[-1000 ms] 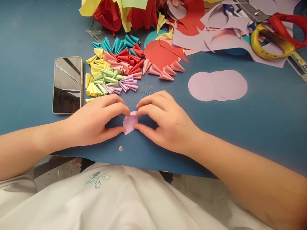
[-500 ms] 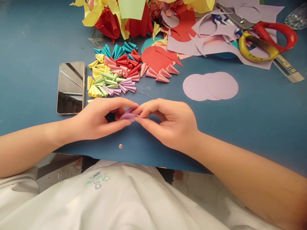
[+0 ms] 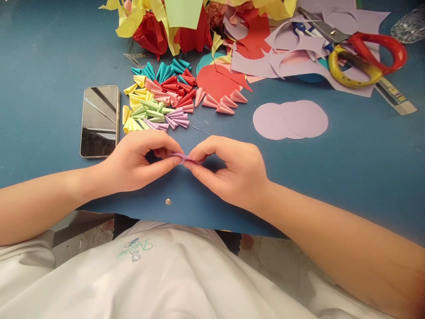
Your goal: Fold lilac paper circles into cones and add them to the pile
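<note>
Between my fingertips is a small piece of purple paper, bent over and seen nearly edge-on. My left hand pinches its left end between thumb and fingers. At the other end, my right hand grips it in the same way, and the fingers hide much of the paper. Just beyond my hands lie several small rolled paper cones in teal, red, pink, yellow, green and purple. A few overlapping purple paper circles rest flat on the blue table to the right.
A phone lies left of the cones. Scissors with red and yellow handles sit on purple paper scraps, a cutter partly beneath. Red paper circles and crumpled paper are at the back. A thin needle-like rod lies near my hands.
My hands have shifted slightly, and the purple paper between them now shows narrower and flatter, where before a curved fold stood open. The things on the table have stayed in place.
</note>
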The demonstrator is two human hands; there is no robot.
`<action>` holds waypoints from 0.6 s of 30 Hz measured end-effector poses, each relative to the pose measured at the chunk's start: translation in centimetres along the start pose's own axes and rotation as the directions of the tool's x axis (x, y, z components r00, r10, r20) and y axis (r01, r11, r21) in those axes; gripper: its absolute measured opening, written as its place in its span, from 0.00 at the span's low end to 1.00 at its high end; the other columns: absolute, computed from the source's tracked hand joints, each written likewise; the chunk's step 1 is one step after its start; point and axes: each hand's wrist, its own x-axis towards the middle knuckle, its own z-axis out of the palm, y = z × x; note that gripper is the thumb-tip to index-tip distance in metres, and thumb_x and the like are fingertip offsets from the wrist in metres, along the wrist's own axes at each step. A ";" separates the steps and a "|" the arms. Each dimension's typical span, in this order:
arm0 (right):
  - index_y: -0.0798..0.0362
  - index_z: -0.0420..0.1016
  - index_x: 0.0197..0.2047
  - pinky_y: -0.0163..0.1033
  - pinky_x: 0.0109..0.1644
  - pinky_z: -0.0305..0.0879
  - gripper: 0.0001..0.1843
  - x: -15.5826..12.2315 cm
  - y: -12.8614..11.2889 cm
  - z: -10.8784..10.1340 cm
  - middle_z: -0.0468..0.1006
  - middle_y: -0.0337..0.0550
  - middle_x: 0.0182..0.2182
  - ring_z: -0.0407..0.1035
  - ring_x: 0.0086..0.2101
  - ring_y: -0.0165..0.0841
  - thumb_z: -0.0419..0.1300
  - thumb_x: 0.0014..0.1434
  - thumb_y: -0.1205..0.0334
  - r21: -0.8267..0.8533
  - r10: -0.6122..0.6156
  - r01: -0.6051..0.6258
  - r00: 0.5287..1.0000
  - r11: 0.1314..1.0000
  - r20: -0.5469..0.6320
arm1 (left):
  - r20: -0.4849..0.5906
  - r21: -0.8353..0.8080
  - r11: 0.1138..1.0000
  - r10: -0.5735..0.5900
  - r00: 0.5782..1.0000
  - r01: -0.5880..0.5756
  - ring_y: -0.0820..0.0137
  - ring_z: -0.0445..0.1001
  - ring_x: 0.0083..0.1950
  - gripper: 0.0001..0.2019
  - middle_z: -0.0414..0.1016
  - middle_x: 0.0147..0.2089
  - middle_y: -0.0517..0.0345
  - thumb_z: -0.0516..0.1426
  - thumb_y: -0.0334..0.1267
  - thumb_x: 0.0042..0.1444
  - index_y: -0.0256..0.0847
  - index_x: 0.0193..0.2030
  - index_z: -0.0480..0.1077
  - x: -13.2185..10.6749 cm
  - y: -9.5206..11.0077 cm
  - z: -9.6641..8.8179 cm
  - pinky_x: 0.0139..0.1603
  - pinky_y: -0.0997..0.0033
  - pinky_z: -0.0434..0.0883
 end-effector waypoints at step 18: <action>0.58 0.84 0.45 0.55 0.47 0.74 0.14 0.9 1.6 -3.2 0.82 0.61 0.44 0.76 0.46 0.55 0.60 0.72 0.58 -0.761 0.301 -0.071 0.939 0.644 0.168 | -0.036 -0.144 0.960 -0.247 0.968 0.239 0.67 0.77 0.34 0.04 0.77 0.36 0.57 0.64 0.37 0.64 0.42 0.40 0.74 -0.4 0.5 0.1 0.35 0.67 0.73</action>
